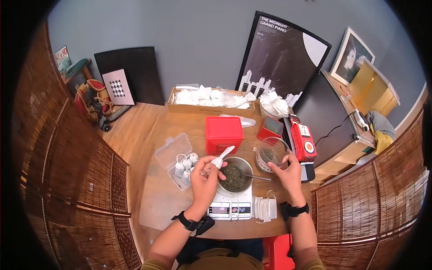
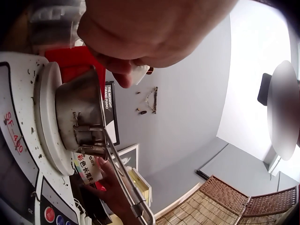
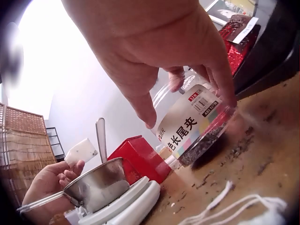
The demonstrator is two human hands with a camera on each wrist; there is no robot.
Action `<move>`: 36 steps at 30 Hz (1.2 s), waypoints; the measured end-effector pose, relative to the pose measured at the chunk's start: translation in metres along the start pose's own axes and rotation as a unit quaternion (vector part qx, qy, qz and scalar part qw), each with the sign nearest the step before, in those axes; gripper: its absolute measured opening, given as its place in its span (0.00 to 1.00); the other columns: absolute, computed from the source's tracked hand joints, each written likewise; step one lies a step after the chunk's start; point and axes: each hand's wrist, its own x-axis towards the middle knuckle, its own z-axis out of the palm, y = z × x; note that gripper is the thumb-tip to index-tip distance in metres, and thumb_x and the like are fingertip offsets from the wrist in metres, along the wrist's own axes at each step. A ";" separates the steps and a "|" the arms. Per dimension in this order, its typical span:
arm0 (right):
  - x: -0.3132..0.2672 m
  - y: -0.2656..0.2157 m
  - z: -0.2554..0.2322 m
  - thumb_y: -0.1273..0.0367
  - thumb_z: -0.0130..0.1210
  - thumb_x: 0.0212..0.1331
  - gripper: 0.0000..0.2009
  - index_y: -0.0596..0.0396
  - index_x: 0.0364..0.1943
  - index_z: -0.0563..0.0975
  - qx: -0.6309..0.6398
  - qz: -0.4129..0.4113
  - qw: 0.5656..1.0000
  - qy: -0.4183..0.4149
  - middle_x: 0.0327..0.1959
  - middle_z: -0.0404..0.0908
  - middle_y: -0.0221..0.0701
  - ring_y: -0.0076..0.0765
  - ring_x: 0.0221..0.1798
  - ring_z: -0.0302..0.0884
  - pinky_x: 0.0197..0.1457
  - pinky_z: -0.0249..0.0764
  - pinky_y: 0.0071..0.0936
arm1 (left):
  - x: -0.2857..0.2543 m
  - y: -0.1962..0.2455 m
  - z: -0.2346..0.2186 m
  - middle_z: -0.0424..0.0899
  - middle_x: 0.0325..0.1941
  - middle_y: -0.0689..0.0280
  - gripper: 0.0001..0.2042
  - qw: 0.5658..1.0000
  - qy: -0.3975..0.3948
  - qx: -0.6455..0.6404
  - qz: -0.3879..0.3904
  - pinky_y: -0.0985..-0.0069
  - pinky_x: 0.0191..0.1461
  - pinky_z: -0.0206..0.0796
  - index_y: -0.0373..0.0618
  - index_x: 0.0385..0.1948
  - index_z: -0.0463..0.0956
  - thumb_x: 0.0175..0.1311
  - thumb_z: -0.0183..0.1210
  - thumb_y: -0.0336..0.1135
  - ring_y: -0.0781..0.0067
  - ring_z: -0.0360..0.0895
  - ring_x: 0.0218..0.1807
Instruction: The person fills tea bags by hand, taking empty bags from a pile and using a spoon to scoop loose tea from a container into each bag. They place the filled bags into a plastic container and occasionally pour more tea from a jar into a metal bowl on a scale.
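Observation:
My left hand point(image 1: 204, 182) pinches a small white drawstring-type tea bag point(image 1: 219, 160) above the left rim of a steel pan point(image 1: 245, 164). Dried green leaves point(image 1: 235, 180) fill the bottom of the pan, with a metal spoon point(image 1: 258, 177) leaning out to the right. Below the pan is a white kitchen scale point(image 1: 220, 210). To the right, my right hand point(image 1: 289, 174) grips a clear round plastic tub point(image 1: 275, 146) by its rim from above. Through the tub's side, under a printed label point(image 3: 185, 125), dark leaf bits show at the bottom.
Filled tea bags point(image 1: 183, 165) sit in an open clear box at left. Flat white bags point(image 1: 264, 208) lie beside the scale. A red tin point(image 1: 224, 131) stands behind the pan, and a cardboard tray point(image 1: 198, 109) of white bags lies at the back. Leaf crumbs point(image 3: 243, 150) litter the table.

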 end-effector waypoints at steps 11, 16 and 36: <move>-0.038 -0.058 -0.032 0.71 0.76 0.60 0.18 0.58 0.51 0.83 -0.022 -0.208 0.970 0.123 0.62 0.84 0.51 0.47 0.53 0.86 0.49 0.85 0.38 | -0.039 0.026 0.009 0.94 0.38 0.57 0.06 0.997 0.009 0.072 0.004 0.84 0.28 0.68 0.37 0.51 0.78 0.80 0.61 0.29 0.79 0.87 0.31; -0.082 -0.118 -0.034 0.76 0.71 0.63 0.11 0.57 0.47 0.85 0.177 -0.180 0.967 -0.038 0.47 0.85 0.40 0.47 0.47 0.88 0.47 0.84 0.38 | -0.069 0.037 0.022 0.93 0.37 0.61 0.07 0.995 -0.010 0.100 0.008 0.81 0.40 0.78 0.33 0.47 0.84 0.75 0.67 0.28 0.80 0.87 0.35; -0.030 -0.093 0.008 0.73 0.72 0.65 0.08 0.59 0.45 0.89 0.237 -0.135 0.941 -0.202 0.42 0.92 0.35 0.29 0.30 0.83 0.34 0.76 0.26 | -0.015 0.046 -0.013 0.88 0.33 0.68 0.08 0.982 -0.109 0.133 -0.080 0.85 0.31 0.67 0.39 0.50 0.91 0.75 0.69 0.29 0.86 0.80 0.30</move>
